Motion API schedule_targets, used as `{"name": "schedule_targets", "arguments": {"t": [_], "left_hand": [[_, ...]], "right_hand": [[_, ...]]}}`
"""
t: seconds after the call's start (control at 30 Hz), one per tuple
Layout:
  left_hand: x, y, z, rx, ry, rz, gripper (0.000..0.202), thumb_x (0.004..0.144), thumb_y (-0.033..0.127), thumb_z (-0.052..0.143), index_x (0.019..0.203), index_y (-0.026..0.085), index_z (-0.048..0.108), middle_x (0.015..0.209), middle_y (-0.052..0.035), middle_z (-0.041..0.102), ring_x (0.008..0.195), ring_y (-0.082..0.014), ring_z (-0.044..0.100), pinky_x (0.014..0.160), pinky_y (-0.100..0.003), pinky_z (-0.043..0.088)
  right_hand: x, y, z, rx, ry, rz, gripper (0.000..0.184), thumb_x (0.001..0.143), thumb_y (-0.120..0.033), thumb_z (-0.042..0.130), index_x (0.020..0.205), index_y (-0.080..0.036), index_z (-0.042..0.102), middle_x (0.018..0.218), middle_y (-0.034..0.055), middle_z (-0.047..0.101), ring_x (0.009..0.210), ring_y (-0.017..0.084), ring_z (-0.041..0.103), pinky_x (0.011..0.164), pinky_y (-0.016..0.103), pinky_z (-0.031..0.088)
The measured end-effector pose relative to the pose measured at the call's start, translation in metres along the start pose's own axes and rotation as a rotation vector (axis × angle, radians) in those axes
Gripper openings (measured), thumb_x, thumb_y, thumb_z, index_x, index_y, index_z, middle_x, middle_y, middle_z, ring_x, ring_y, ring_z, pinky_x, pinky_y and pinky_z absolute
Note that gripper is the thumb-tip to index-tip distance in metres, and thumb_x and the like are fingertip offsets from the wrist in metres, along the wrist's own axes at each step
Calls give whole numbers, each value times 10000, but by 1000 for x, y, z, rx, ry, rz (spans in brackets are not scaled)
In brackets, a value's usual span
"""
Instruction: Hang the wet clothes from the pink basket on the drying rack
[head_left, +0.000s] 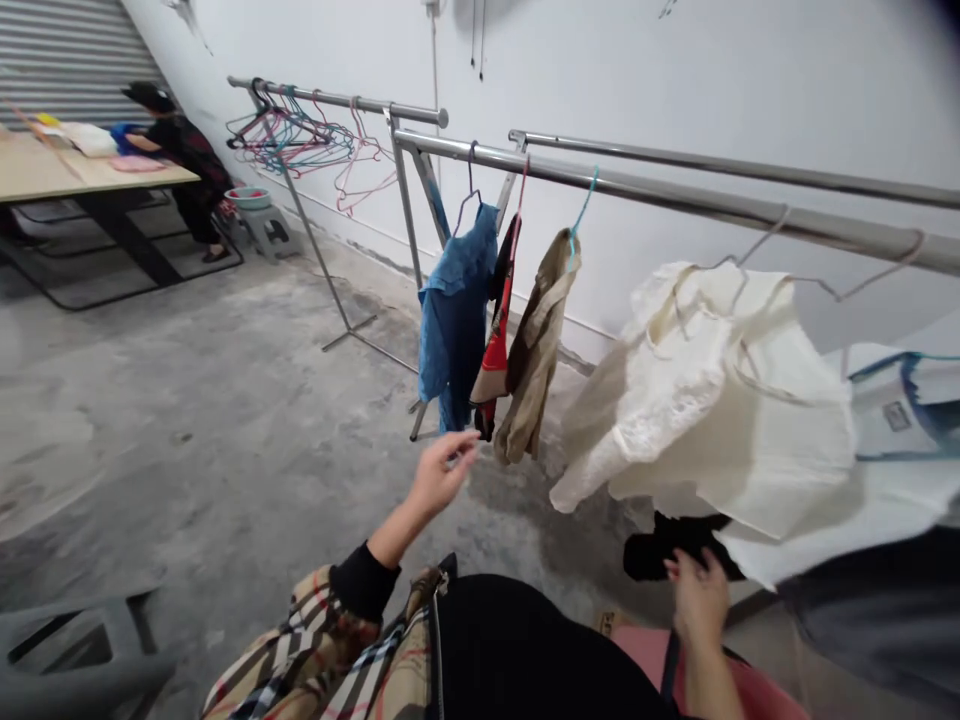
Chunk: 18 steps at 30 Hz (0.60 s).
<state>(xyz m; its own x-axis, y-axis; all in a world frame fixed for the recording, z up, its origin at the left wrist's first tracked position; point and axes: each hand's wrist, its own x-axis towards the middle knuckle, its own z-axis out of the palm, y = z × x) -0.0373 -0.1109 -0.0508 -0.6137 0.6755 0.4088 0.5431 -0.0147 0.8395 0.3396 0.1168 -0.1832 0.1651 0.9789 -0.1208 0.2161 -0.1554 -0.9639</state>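
Note:
My left hand (442,475) is raised at the middle, its fingers loosely bent and apart, with nothing seen in them. Just beyond it hang a blue top (461,300), a red, black and beige garment (496,350) and a khaki garment (544,340), each on a thin hanger. My right hand (701,595) is low on the right, its fingers apart near a black garment (652,550); whether they touch it I cannot make out. Above that hand hang a cream lace-trimmed top (675,380) and a white garment with blue trim (870,400).
The metal clothes rail (637,190) runs along the wall. A farther rack (337,100) carries several empty hangers (300,140). A person (176,150) sits at a table (67,175) at the far left. Grey stools (82,640) and a pink surface (645,650) are nearby.

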Motion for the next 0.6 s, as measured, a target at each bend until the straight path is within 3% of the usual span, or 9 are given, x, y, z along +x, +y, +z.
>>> {"name": "schedule_targets", "arguments": {"t": [0.1, 0.2, 0.3, 0.4, 0.5, 0.6], "left_hand": [[72, -22, -47, 20, 211, 55, 338, 852, 369, 622, 1156, 224, 647, 1177, -105, 643, 1063, -212, 608, 818, -319, 507], [152, -36, -83, -50, 282, 56, 569, 797, 450, 682, 1308, 247, 535, 1397, -126, 505, 1234, -271, 522, 962, -406, 467], [231, -43, -98, -209, 193, 2, 728, 781, 502, 693, 1411, 263, 417, 1498, -130, 396, 1340, -306, 430, 1083, -475, 369], [292, -47, -95, -364, 11, -30, 824, 758, 517, 712, 1451, 252, 352, 1480, -144, 419, 1374, -308, 394, 1115, -487, 331], [323, -49, -88, -500, -182, -64, 782, 743, 544, 707, 1396, 212, 434, 1308, -136, 584, 1210, -281, 561, 1029, -437, 445], [328, -48, -90, -524, -309, -136, 624, 685, 579, 735, 1120, 144, 634, 1003, -87, 704, 896, -210, 668, 839, -331, 536]], "right_hand": [[-45, 18, 44, -55, -148, 101, 828, 533, -528, 689, 1232, -122, 514, 814, 42, 678, 597, 155, 640, 556, 257, 504], [-81, 17, 88, -148, -344, 92, 748, 563, -574, 659, 1151, -119, 583, 776, 48, 688, 585, 166, 635, 576, 280, 506], [-105, 6, 123, -162, -504, 47, 671, 604, -577, 643, 1104, -130, 627, 775, 63, 700, 606, 178, 641, 646, 313, 528], [-119, 0, 140, -148, -558, 25, 611, 643, -549, 639, 1106, -150, 644, 812, 71, 707, 648, 181, 648, 686, 314, 533], [-128, 8, 142, -137, -538, 71, 574, 630, -545, 660, 1077, -185, 659, 781, 48, 702, 635, 186, 639, 648, 312, 524], [-131, 24, 136, -146, -487, 114, 527, 590, -565, 680, 1000, -234, 682, 721, 18, 695, 587, 191, 620, 593, 316, 503]]}}
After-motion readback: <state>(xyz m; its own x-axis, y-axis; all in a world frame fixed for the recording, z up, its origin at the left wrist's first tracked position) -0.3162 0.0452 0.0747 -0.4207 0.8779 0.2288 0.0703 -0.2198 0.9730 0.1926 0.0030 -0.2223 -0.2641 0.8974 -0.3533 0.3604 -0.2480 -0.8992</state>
